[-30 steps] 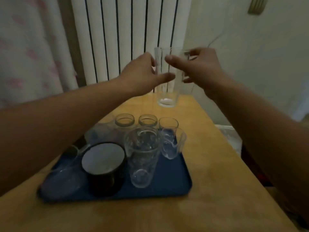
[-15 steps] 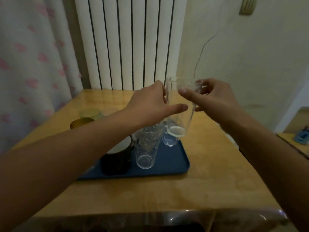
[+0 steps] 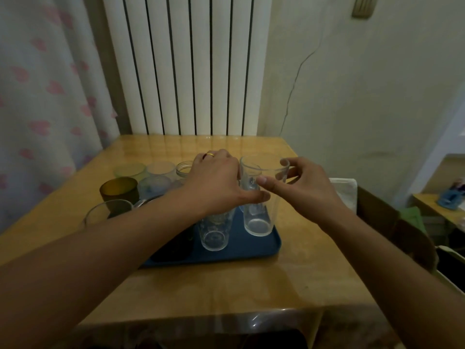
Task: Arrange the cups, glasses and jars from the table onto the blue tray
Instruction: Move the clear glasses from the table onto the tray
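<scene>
A tall clear glass (image 3: 260, 210) stands upright at the right front of the blue tray (image 3: 251, 251), its base down on the tray. Both hands are at its upper half. My left hand (image 3: 219, 182) has its thumb across the front and its fingers behind. My right hand (image 3: 305, 187) has thumb and forefinger loosely around the rim. A patterned clear glass (image 3: 214, 235) stands just left of it, beside a black mug (image 3: 173, 248) that my left forearm mostly hides. An amber cup (image 3: 119, 191), a pale green cup (image 3: 129, 170) and small jars (image 3: 185, 168) sit further left and back.
The wooden table (image 3: 289, 273) runs up to a white radiator (image 3: 191, 64) and a curtain (image 3: 45, 96) on the left. A white cloth (image 3: 344, 190) and a cardboard box (image 3: 392, 222) lie off the table's right edge.
Both hands have lowered the tall glass from mid-air above the table's far end down onto the tray's right front corner. The camera has tilted up and pulled back.
</scene>
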